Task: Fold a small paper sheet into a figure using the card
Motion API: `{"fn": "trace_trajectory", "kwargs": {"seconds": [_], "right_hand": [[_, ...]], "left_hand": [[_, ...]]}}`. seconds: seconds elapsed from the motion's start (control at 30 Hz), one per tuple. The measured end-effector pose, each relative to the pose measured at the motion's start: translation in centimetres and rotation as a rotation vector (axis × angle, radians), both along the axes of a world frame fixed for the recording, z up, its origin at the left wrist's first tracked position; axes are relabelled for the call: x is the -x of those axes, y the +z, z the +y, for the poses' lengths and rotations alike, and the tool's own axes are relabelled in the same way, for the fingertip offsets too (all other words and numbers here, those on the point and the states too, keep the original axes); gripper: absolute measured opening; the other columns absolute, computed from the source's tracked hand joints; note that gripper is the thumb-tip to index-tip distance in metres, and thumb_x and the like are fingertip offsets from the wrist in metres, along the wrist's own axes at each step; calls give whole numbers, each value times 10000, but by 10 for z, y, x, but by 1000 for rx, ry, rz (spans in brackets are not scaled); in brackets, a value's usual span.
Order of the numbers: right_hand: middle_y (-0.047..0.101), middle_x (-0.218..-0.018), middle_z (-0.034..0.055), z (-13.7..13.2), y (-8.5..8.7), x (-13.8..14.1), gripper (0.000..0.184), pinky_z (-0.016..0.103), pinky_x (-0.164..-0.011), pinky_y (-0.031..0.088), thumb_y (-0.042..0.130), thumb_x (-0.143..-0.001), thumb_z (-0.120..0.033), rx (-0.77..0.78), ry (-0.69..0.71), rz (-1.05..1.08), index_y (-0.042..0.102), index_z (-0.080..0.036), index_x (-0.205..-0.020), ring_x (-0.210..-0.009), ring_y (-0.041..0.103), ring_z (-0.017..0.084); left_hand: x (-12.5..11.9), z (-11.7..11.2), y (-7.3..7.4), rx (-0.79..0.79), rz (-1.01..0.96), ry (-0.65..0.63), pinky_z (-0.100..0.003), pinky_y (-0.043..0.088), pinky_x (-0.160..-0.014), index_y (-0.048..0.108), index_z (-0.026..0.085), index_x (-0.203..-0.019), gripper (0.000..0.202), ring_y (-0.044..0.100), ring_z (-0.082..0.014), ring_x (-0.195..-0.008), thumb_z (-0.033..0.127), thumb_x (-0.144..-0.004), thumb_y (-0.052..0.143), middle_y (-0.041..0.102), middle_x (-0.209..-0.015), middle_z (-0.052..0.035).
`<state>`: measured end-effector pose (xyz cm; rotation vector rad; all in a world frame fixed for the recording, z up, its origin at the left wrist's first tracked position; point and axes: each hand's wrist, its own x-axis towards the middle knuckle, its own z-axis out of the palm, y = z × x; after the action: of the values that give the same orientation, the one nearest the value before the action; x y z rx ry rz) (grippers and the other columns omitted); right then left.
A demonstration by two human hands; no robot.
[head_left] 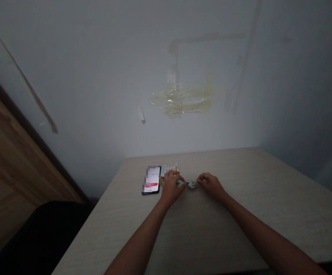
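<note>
Between my two hands, low over the table, is a small pale crumpled piece (192, 185), perhaps paper or a wrapper; its exact kind is too small to make out. My left hand (171, 186) has its thumb and forefinger pinched at the left end of this piece. At its right end, the closed fingertips of my right hand (211, 185) grip the edge. Just behind my left hand lies a flat printed packet (170, 167), partly covered by the fingers. A phone (152, 179) with a lit screen rests left of that hand.
The pale wood-grain table (211, 236) meets a grey wall (102, 76) at the back. Yellowed clear tape (183, 101) sticks to the wall. Left of the table are a wooden door or panel (5, 152) and a dark object (45, 236).
</note>
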<state>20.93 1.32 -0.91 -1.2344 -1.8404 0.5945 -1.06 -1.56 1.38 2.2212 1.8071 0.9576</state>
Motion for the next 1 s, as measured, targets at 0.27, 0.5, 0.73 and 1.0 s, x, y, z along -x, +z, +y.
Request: {"fn": "trace_trajectory", "kwargs": {"seconds": [0.27,0.5,0.73,1.0], "right_hand": [[693,-858,52,3,-3,-1,183,336,-824,464,570,-820,-297,-30,43,-7,686,-192,-915,-856,624,204],[729,-883,44,6,-5,-4,206,358,-889,437,538,-858,-241,-158,124,-123,744,-243,-875,-921,618,209],[712,-935,49,7,1,-11,200,378,-915,421,678,-793,-417,-169,121,-265,759,-272,-905,-984,594,235],[692,-946,67,12,-10,-5,214,387,-916,417,689,-784,-446,-156,23,-282,767,-261,-855,-1013,562,254]], "left_hand": [[1,0,-2,-1,103,-93,-727,-40,-1089,736,393,-934,177,341,-307,-1342,396,-758,757,559,-1328,4],[3,2,-4,-4,98,-74,-740,-43,-1084,736,340,-855,101,395,-284,-1304,389,-768,753,599,-1271,5],[2,-1,-4,-56,118,-82,-763,-35,-1069,721,323,-873,150,415,-292,-1288,423,-764,748,614,-1246,-7],[-10,-1,-5,-108,119,-15,-766,-36,-1067,701,279,-814,201,465,-276,-1236,449,-872,610,653,-1171,-14]]}}
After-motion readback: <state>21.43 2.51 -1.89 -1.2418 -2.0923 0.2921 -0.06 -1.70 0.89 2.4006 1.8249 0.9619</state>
